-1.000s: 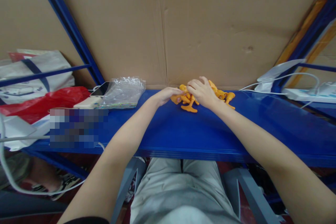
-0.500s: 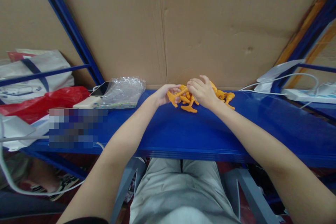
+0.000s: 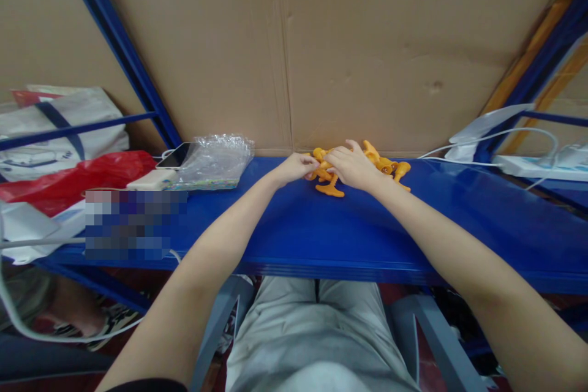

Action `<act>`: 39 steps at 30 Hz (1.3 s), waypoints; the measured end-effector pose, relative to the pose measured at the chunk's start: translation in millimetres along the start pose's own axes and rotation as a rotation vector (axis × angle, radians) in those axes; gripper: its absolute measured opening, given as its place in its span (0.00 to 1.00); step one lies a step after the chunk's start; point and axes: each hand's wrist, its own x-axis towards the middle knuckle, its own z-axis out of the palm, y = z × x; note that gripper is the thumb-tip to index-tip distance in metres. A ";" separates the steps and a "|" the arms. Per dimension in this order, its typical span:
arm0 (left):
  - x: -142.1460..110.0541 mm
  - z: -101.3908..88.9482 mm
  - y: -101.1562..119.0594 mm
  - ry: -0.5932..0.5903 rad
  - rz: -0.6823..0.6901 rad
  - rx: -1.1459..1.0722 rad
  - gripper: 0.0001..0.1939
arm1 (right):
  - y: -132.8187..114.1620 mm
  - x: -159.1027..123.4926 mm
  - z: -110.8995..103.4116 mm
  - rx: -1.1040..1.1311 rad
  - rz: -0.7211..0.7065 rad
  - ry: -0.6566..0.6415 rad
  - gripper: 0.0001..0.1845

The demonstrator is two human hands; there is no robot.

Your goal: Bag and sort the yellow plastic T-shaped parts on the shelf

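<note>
Several orange plastic pieces [image 3: 329,190] lie in a small heap on the blue tabletop [image 3: 321,233]; some have a curved, T-shaped end. At the heap's left side, my left hand [image 3: 294,169] is closed with thumb and fingers pinched on one orange plastic piece, mostly hidden behind the hand. My right hand [image 3: 353,166] is over the middle of the heap, its fingers bent around the same spot and one finger raised. Its fingertips are at the orange plastic between the hands, and the exact contact is partly hidden. More orange pieces [image 3: 390,166] show just right of my right hand.
To the left are clear plastic bags [image 3: 215,162], a phone [image 3: 174,156], a white box-shaped item [image 3: 151,180] and a red plastic bag [image 3: 92,177]. A power strip [image 3: 542,165] with white cables sits at right. A cardboard wall [image 3: 289,55] closes the back; blue posts stand at both sides.
The orange piece in my left hand has turned, and its T-shaped end no longer shows in front of the fingers. My left hand has rolled over; my right hand has shifted slightly down.
</note>
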 end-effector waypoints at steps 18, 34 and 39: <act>-0.1 -17.0 4.6 -0.294 -0.075 -0.358 0.10 | -8.4 8.5 -2.4 -0.053 0.038 0.281 0.16; 17.3 -78.4 -59.1 0.390 -0.068 0.421 0.05 | 91.9 -41.2 22.2 0.056 0.731 0.419 0.08; 12.8 -85.1 -83.4 0.367 -0.060 0.853 0.18 | 107.5 -58.5 32.5 0.133 0.984 0.460 0.10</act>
